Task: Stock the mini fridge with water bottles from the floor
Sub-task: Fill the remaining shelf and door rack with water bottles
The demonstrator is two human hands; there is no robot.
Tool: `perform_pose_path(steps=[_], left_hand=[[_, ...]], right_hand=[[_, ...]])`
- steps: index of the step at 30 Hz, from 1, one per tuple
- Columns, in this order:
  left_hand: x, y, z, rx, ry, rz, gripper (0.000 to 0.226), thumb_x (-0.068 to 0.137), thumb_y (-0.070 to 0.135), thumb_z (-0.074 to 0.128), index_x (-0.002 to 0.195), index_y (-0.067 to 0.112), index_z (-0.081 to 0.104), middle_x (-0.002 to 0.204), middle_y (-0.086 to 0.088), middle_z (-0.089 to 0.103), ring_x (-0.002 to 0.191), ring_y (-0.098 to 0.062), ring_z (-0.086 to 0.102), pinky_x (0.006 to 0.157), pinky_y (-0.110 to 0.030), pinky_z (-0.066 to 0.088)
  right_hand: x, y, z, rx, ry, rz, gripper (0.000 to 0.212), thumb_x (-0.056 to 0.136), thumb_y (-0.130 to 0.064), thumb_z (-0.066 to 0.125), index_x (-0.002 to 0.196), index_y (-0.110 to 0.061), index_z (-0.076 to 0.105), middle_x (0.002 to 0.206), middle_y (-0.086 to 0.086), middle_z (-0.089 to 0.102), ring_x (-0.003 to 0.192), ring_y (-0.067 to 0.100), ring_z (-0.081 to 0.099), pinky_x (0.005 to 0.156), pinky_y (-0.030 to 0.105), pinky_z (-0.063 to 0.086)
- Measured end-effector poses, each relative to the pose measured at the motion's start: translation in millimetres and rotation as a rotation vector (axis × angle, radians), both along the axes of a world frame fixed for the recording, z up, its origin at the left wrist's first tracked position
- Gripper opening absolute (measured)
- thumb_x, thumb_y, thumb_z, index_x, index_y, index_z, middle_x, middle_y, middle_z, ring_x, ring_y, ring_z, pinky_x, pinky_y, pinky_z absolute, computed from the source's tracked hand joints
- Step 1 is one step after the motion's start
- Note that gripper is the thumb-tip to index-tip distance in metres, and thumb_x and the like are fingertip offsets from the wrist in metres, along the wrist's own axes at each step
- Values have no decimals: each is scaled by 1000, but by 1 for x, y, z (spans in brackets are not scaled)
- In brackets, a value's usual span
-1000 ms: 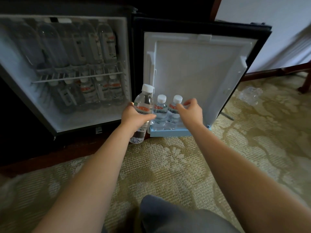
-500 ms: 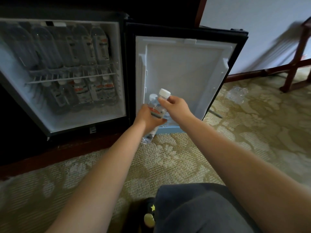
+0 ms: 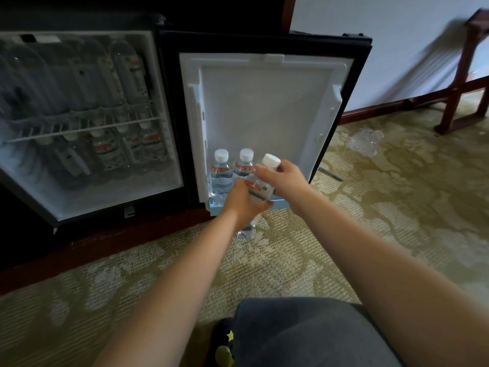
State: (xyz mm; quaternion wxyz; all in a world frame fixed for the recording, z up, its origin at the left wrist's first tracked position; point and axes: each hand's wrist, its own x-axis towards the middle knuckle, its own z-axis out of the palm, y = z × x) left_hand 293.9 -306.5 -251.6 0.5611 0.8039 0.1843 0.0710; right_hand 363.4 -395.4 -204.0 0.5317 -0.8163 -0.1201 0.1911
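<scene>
Holding tilted bottle (image 3: 258,191): left hand (image 3: 243,203) grip round body, right hand (image 3: 285,181) grip near cap, at door shelf (image 3: 213,208).

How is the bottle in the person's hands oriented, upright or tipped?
Tipped. The held bottle leans, cap toward upper right, base lower left, gripped by the left hand and right hand.

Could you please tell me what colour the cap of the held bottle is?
White; the cap of the held bottle shows best in the head view.
</scene>
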Motion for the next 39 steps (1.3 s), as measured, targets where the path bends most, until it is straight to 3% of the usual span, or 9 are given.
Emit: perform_pose_path(steps=[3, 6, 9, 14, 19, 23, 27, 34, 39], left_hand=[[5, 0, 6, 45, 19, -29, 45, 75, 14, 76, 110, 14, 48, 100, 4, 63, 94, -14, 61, 81, -28, 51], [11, 8, 16, 142, 141, -132, 48, 73, 13, 77, 112, 17, 50, 109, 5, 57, 107, -17, 56, 92, -32, 46], [14, 28, 30, 501, 245, -40, 74, 75, 26, 77, 137, 9, 38, 137, -7, 45, 126, -26, 43, 103, -38, 38], [32, 62, 37, 806, 237, 36, 70, 83, 36, 66, 138, 4, 36, 144, -10, 37, 132, -28, 34, 109, -40, 32], [42, 71, 26, 879, 298, 1, 50, 81, 36, 65, 116, 4, 49, 122, -9, 49, 118, -28, 43, 99, -40, 41], [40, 77, 26, 927, 251, -1, 36, 81, 32, 62, 106, 8, 52, 112, -6, 52, 109, -25, 48, 87, -36, 44], [38, 78, 29, 913, 241, -4, 27, 78, 31, 63, 91, 12, 48, 102, -3, 52, 98, -23, 50, 77, -33, 43], [36, 77, 26, 865, 239, -1, 34, 77, 30, 65, 101, 10, 51, 112, -5, 53, 106, -25, 50, 83, -34, 45], [34, 72, 23, 900, 282, -33, 68, 80, 32, 64, 137, 6, 37, 146, -8, 35, 137, -26, 28, 110, -39, 33]], right_hand=[[1, -4, 1, 60, -65, -18, 25, 85, -35, 69, 101, -18, 59, 97, -1, 66, 95, 20, 65, 88, 41, 55], [4, -7, 1, 86, -153, -51, 22, 85, -31, 69, 97, -16, 58, 88, -5, 63, 83, 12, 61, 71, 28, 51], [15, -7, -1, 30, -267, -105, 23, 85, -27, 70, 92, -14, 52, 80, -9, 54, 75, 11, 52, 65, 27, 40], [48, 2, 3, 88, -320, -188, 23, 85, -22, 69, 93, -13, 50, 89, -5, 54, 81, 13, 50, 64, 24, 38], [71, 21, -13, 21, -317, -164, 30, 86, -23, 68, 107, -7, 54, 107, 2, 42, 91, 18, 47, 78, 24, 32], [73, 31, -30, -44, -295, -100, 40, 87, -26, 69, 118, -6, 55, 106, 4, 44, 91, 16, 43, 78, 22, 30], [74, 34, -40, -41, -246, -126, 42, 87, -27, 69, 120, -6, 54, 122, 11, 49, 101, 23, 50, 81, 25, 33], [71, 34, -61, -39, -169, -125, 49, 87, -27, 69, 128, -7, 50, 130, 12, 47, 113, 28, 51, 86, 30, 37], [72, 34, -64, -76, -193, -117, 46, 87, -31, 68, 124, -9, 51, 127, 13, 48, 112, 29, 52, 86, 32, 39]])
